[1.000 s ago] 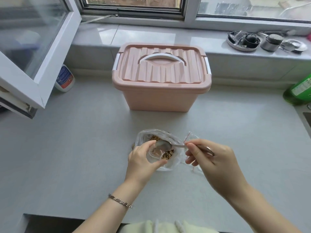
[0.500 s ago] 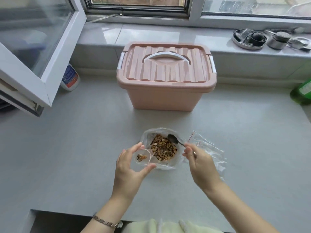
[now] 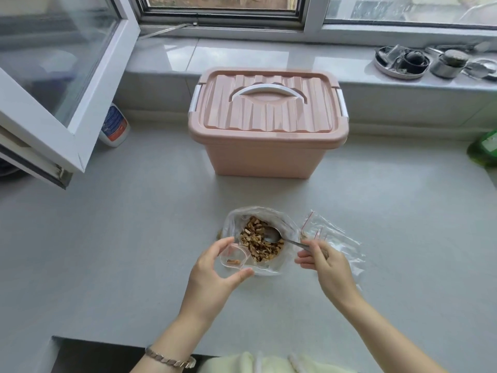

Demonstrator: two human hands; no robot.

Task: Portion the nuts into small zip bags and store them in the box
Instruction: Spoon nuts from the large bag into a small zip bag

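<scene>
A large clear bag [image 3: 289,227] lies open on the grey counter, full of chopped nuts [image 3: 258,242]. My left hand [image 3: 215,275] holds a small zip bag [image 3: 234,258] open just left of it, with a few nut pieces inside. My right hand [image 3: 326,265] grips a metal spoon [image 3: 277,235] whose bowl rests in the nuts. The pink storage box [image 3: 266,122] stands behind with its lid shut and white handle folded flat. A pile of empty small zip bags [image 3: 330,236] lies under and behind my right hand.
An open window sash [image 3: 59,84] juts over the counter at the left, with a white bottle [image 3: 114,125] behind it. Metal dishes and a jar [image 3: 419,60] sit on the windowsill at the right. A green bottle [image 3: 485,149] stands at the right edge.
The spoon has left the small bag and gone back into the big bag of nuts. My left hand has lowered a little with the small bag, which now shows nut pieces.
</scene>
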